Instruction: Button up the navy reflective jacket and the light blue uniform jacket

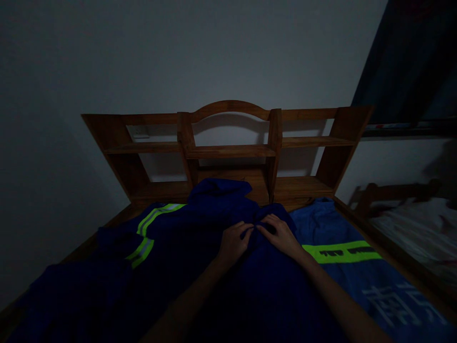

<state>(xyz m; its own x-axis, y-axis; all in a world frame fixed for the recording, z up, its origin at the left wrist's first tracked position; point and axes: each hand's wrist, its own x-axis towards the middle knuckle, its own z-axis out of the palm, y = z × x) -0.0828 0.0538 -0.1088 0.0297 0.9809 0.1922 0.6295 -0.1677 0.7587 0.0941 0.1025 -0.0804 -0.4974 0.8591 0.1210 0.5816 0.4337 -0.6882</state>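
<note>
A dark blue work jacket (pixel 171 267) with yellow-green and silver reflective bands lies spread in front of me, its collar end towards the wooden shelf. My left hand (pixel 235 242) pinches the jacket's cloth near its upper middle. Close beside it, my right hand (pixel 280 233) pinches the same cloth, fingertips almost touching the left ones. Whether a button or other small fastening sits between the fingers is too dark to see. To the right lies a lighter blue garment (pixel 321 224) with a yellow-green band and pale lettering.
A wooden shelf unit (pixel 230 151) with an arched top stands at the far edge of the surface, against a pale wall (pixel 214 57). At the right are a dark curtain (pixel 410 62) and whitish cloth or plastic (pixel 421 233) beside a wooden rail (pixel 396 191).
</note>
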